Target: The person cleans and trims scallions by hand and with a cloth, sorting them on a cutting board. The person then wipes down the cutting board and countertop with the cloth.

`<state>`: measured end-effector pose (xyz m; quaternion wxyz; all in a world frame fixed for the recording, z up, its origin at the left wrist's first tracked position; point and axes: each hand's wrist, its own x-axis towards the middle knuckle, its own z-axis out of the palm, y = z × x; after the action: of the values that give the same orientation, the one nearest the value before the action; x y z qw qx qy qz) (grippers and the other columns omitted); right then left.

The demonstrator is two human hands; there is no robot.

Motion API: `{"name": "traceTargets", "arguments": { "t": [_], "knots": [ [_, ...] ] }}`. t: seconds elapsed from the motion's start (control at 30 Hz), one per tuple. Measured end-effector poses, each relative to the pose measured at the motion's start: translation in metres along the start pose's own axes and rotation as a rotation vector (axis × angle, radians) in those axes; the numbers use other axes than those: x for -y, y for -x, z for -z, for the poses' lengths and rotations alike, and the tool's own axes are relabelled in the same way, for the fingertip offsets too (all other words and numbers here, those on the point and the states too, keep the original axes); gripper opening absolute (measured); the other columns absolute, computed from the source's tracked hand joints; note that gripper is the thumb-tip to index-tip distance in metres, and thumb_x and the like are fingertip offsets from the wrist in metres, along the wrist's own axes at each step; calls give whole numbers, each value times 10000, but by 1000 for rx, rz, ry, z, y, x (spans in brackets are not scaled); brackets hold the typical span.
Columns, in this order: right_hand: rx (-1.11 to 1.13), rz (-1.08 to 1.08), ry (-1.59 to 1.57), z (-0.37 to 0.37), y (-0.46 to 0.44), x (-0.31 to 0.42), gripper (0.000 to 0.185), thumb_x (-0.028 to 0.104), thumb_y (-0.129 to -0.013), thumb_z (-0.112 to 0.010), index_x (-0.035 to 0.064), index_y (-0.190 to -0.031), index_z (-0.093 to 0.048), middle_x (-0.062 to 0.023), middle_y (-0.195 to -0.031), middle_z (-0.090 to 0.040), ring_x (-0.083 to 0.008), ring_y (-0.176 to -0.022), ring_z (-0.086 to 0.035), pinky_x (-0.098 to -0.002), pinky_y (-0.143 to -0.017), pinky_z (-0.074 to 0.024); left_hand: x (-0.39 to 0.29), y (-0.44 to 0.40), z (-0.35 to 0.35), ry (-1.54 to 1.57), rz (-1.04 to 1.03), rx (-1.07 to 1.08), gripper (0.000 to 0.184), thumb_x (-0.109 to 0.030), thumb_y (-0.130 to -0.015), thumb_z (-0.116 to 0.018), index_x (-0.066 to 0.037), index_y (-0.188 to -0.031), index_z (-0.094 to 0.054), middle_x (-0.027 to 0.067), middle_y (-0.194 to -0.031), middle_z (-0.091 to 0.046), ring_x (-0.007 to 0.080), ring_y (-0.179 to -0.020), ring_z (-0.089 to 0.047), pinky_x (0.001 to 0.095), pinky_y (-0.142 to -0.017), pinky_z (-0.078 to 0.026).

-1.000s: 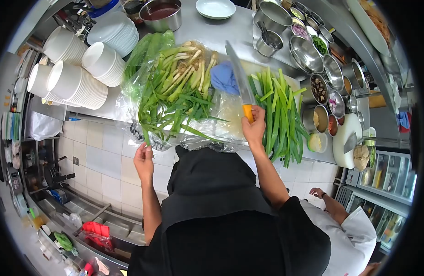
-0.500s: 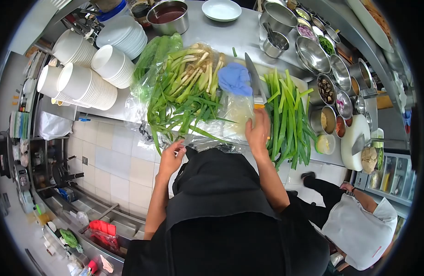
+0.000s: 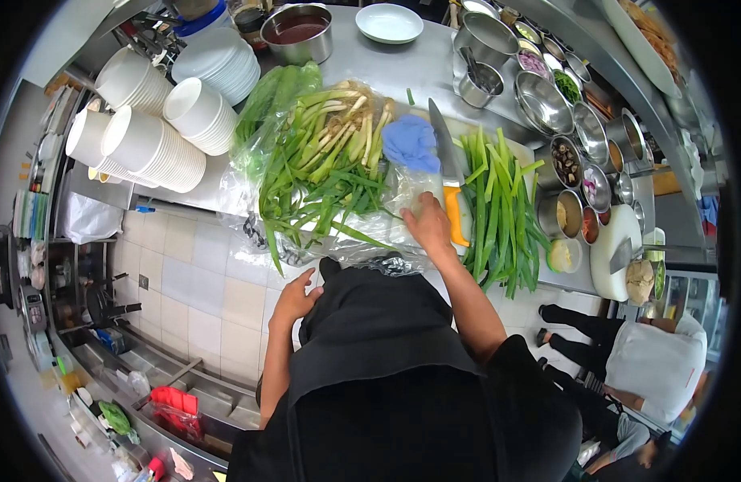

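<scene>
My right hand (image 3: 428, 226) is over the clear plastic bag (image 3: 399, 189) at the front of the counter, its thumb and fingers apart. Right beside it lies a knife (image 3: 453, 201) with an orange handle, its blade pointing away from me on the cutting board. My left hand (image 3: 294, 297) hangs in front of the counter edge, fingers spread and holding nothing. Rooted green onions (image 3: 338, 132) lie in a heap on plastic to the left. Trimmed green onion stalks (image 3: 499, 209) lie on the board at the right. A blue cloth (image 3: 411, 143) is crumpled between them.
Stacks of white bowls (image 3: 153, 149) stand at the left. A pot of dark red liquid (image 3: 298, 34) and a white plate (image 3: 389, 24) are at the back. Metal bowls of ingredients (image 3: 565, 161) line the right. A person in a white shirt (image 3: 656, 365) is behind at the right.
My right hand has moved left off the knife handle, which now shows fully. My left hand has dropped slightly toward me with its fingers spread. The people at the right have shifted.
</scene>
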<state>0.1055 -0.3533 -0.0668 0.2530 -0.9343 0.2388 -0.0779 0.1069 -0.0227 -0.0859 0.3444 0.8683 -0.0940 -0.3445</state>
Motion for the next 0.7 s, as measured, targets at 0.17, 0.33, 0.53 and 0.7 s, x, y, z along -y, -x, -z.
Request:
{"name": "traceTargets", "arguments": {
  "t": [0.17, 0.33, 0.53, 0.7],
  "knots": [
    [25, -21, -40, -8, -2, -10, 378, 269, -746, -673, 13, -969, -506, -204, -923, -581, -388, -852, -580, -450, -712, -465, 8, -1, -5, -60, -5, 29, 596, -281, -772, -664, -80, -1290, -448, 244, -1086, -585, 353, -998, -578, 399, -842, -455],
    [15, -10, -118, 4, -3, -7, 338, 265, -756, -667, 19, -936, -519, -202, -912, -584, -385, -842, -579, -445, -711, -464, -2, -6, -4, -78, 41, 61, 613, -293, -775, -665, -79, -1301, -434, 252, -1091, -579, 352, -1022, -569, 400, -863, -447],
    [-446, 165, -62, 18, -67, 19, 479, 285, -732, -696, 35, -1092, -502, -216, -1070, -523, -397, -888, -561, -443, -733, -471, -14, -13, -3, -85, 34, 94, 611, -290, -779, -662, -78, -1303, -432, 255, -1105, -571, 349, -1031, -565, 392, -871, -444],
    [-116, 93, 94, 0, -133, 15, 485, 256, -712, -705, 64, -1113, -508, -210, -1066, -541, -368, -907, -574, -430, -761, -477, -29, -14, -2, -129, -49, 98, 614, -282, -777, -659, -75, -1307, -427, 239, -1109, -576, 339, -984, -585, 382, -851, -451]
  ]
}}
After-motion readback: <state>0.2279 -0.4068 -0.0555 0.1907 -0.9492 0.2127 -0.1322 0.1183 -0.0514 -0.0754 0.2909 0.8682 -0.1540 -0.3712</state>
